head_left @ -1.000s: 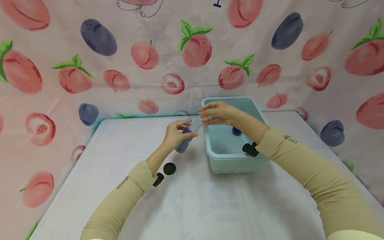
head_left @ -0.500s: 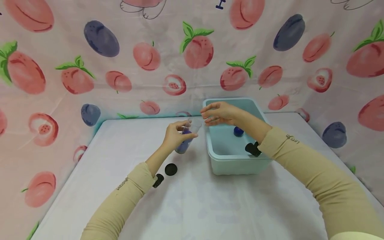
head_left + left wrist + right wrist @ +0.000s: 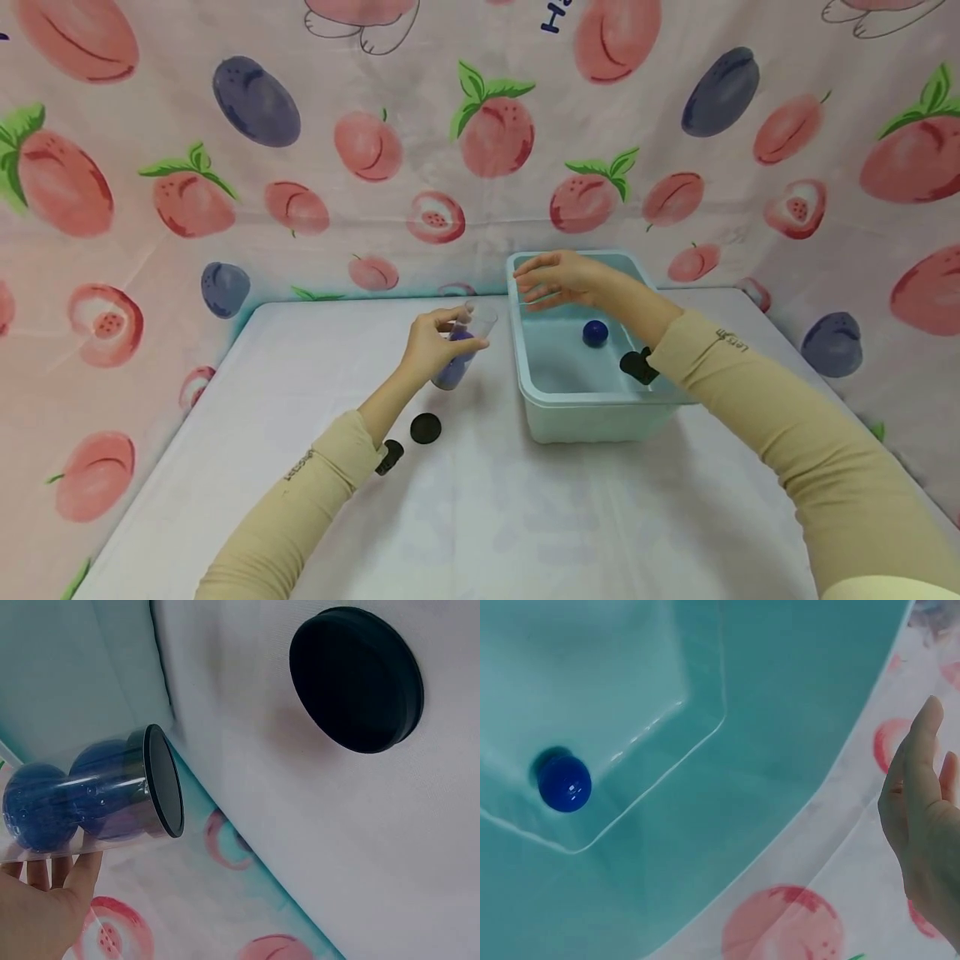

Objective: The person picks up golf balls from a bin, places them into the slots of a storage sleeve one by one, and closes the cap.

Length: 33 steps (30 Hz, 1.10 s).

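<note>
Head view: my right hand (image 3: 558, 279) has drifted rightward, fingers relaxed and empty, over the bin (image 3: 592, 417); the blue ball (image 3: 595, 333) now shows fully.

Left wrist view: my left hand (image 3: 41, 915) grips the tube (image 3: 97, 795), two balls inside.

Right wrist view: ball rests on bin floor.

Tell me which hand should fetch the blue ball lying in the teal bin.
Right. The right hand hovers open over the teal bin, above the blue ball. The left hand is occupied gripping the clear tube.
</note>
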### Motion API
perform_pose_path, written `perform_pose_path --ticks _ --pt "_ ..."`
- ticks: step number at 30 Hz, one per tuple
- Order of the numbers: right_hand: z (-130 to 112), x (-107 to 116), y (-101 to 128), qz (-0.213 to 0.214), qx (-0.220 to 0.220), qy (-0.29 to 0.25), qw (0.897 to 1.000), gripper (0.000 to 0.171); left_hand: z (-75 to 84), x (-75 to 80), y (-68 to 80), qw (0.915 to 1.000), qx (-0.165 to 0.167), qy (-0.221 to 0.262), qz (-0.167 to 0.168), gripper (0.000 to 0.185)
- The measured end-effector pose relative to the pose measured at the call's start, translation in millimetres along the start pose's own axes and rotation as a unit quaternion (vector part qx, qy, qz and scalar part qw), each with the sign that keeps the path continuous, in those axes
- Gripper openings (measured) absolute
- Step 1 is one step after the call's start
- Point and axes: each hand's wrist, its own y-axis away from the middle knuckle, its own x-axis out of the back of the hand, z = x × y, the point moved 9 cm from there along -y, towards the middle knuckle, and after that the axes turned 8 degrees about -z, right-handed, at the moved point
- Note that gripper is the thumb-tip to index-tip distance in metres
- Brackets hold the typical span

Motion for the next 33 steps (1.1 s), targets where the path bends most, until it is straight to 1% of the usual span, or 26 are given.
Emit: perform_pose_path --ticks 9,16,25,31,33 --pt "9.1 17.3 -2.7 0.01 -0.015 0.02 1.0 0.04 -9.0 7.0 0.0 0.9999 0.011 -0.004 0.002 0.063" --pt "15.3 29.9 -5.3 -0.003 -0.02 0.035 0.999 0.046 -11.4 12.0 2.4 0.9999 0.013 -0.006 0.007 0.063" --pt "26.1 46.3 -8.5 0.008 -0.036 0.05 0.998 0.049 -15.3 17.7 4.4 0.9998 0.019 -0.003 0.01 0.061" --pt "31.4 54.9 -9.6 0.01 -0.041 0.058 0.997 0.05 -16.0 21.7 5.0 0.9999 0.009 -0.002 0.014 0.059" --pt "33.0 57.0 -10.3 0.014 -0.045 0.063 0.997 0.05 -16.7 23.2 5.6 0.9998 0.01 0.001 0.015 0.059"
